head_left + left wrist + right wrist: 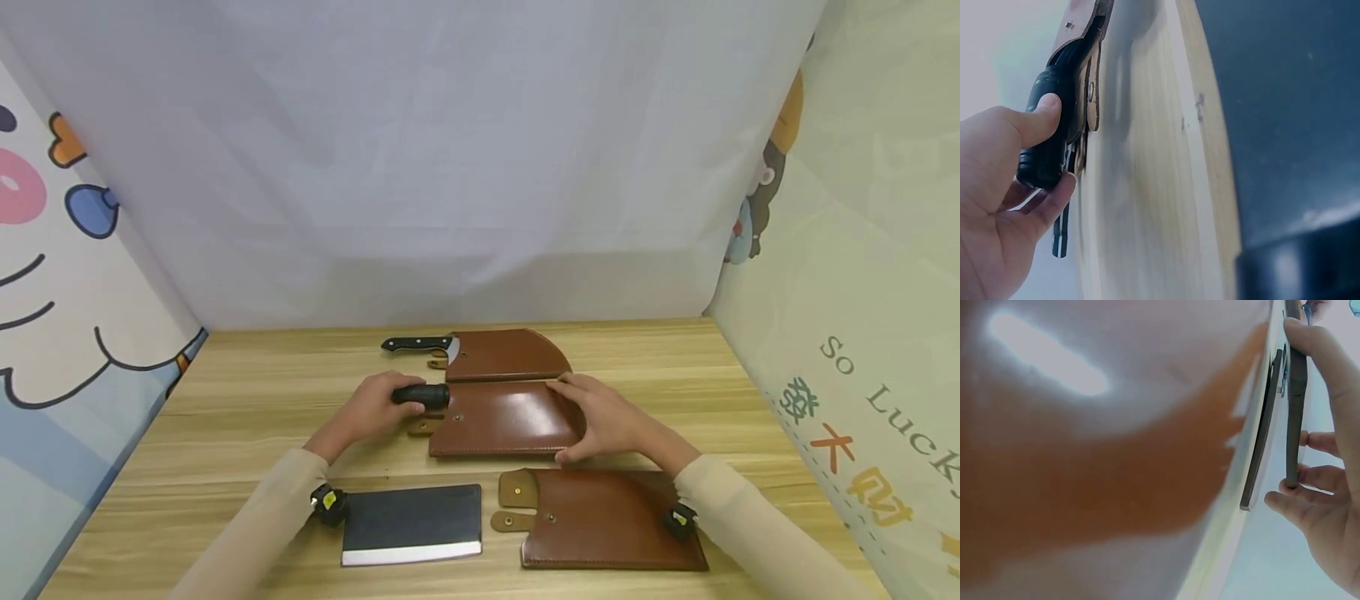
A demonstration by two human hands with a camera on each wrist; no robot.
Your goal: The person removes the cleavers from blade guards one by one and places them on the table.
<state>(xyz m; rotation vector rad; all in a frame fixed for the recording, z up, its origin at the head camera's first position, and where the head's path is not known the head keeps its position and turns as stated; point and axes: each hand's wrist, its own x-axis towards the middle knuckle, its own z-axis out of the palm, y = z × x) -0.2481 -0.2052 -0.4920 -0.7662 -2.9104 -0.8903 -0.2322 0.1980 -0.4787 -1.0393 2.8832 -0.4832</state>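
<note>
My left hand (378, 402) grips the black handle (423, 396) of a knife, thumb on one side and fingers on the other, as the left wrist view also shows. The knife's blade is hidden inside a brown leather sheath (502, 421). Around the right end of that sheath, my right hand (611, 421) spreads thumb and fingers to hold its two long edges. The right wrist view shows this sheath (1296, 394) edge-on, lifted off the table. Beneath the sheath's handle end hangs a strap (1092, 94).
Behind lies a second sheathed knife (510, 354) with a riveted black handle (416, 343). In front are a dark cleaver blade (412, 521), its handle hidden by my left forearm, and another brown sheath (592, 521) with its flaps open. A pale curtain closes off the wooden table's (247, 375) back.
</note>
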